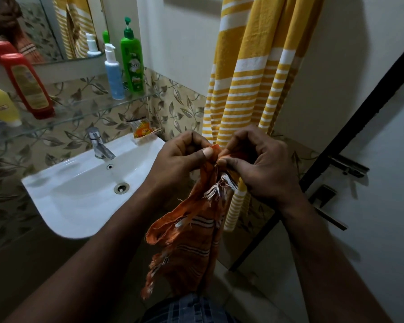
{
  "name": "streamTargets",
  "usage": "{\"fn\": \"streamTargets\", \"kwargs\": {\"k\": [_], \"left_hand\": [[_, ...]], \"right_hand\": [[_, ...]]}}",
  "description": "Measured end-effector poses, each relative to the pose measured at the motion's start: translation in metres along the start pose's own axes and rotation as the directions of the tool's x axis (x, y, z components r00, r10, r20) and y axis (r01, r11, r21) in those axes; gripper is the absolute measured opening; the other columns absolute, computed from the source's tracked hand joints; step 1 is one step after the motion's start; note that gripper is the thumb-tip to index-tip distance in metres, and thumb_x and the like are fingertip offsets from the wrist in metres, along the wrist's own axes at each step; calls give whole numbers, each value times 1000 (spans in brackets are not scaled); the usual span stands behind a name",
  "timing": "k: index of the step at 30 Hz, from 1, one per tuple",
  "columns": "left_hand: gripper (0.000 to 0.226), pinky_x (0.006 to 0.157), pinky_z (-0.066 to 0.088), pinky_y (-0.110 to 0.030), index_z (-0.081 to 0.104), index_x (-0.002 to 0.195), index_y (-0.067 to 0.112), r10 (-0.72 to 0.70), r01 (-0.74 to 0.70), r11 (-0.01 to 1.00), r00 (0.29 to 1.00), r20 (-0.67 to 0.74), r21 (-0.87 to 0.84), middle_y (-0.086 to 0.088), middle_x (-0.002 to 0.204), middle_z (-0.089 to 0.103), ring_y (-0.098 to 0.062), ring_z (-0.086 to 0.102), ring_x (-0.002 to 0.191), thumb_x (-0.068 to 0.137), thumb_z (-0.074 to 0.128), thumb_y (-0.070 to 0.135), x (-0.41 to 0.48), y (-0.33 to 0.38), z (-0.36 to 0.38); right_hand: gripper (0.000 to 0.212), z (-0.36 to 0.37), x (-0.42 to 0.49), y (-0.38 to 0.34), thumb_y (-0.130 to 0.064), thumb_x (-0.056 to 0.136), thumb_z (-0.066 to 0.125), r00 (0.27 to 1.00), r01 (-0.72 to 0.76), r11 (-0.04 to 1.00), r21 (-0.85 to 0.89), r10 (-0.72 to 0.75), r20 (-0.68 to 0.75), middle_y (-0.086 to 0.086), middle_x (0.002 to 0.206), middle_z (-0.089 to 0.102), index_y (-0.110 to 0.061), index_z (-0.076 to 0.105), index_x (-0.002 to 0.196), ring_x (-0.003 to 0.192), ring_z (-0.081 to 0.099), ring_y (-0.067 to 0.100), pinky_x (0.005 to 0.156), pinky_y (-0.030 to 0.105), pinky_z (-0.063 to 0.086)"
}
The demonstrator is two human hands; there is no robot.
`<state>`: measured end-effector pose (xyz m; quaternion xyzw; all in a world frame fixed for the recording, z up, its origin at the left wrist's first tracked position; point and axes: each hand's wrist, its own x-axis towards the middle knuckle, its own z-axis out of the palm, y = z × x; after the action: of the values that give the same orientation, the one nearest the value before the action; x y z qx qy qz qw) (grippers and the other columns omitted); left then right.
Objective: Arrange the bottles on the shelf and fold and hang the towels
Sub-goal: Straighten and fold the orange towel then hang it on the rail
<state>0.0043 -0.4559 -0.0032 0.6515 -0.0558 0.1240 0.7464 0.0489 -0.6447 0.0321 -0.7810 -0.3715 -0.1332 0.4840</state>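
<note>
The yellow striped towel (pixel 250 78) runs out of view at the top, so what it hangs from is hidden, and the yellow bottle (pixel 2 106) on the glass shelf (pixel 84 110) is cut by the left edge. There are two towels: that one against the wall, and a frayed orange towel (pixel 187 248) dangling in front of it, beside the sink (pixel 75 201). The left hand (pixel 182 157) and right hand (pixel 259 164) meet at its top edge, each grip pinched narrow on the cloth between thumb and fingertips. Four bottles stand on the shelf: the yellow one, a red bottle (pixel 26 82), a white-and-blue pump bottle (pixel 113 75) and a green pump bottle (pixel 133 61). The green label seems to read "Vatika"; the others are too blurred to read
</note>
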Motion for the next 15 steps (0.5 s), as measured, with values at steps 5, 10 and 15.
{"fn": "streamTargets", "kwargs": {"k": [5,10,15], "left_hand": [[4,78,62,-41,63,96,5,47,-47,999,999,-21,20,-15,88,73,-30,73,83,98,65,3,-6,-1,4],[3,74,63,-37,64,96,3,58,-58,998,998,-13,-7,-11,86,75,-26,74,80,95,65,0,-10,-2,9],[9,72,62,-34,65,95,3,-7,10,985,1000,17,-174,-14,86,75,-24,74,78,89,71,7,-17,-5,8]], "right_hand": [[31,1,-1,-2,-10,79,90,999,25,1000,13,-24,-47,0,90,75,-6,65,98,84,76,12,73,35,64],[33,4,-1,-2,-20,78,93,997,36,995,-91,-43,-70,0,85,71,-10,65,92,76,71,14,64,36,60],[36,4,-3,2,-21,74,95,992,11,996,-92,-23,-123,1,80,70,-8,65,89,71,69,14,62,32,58]]}}
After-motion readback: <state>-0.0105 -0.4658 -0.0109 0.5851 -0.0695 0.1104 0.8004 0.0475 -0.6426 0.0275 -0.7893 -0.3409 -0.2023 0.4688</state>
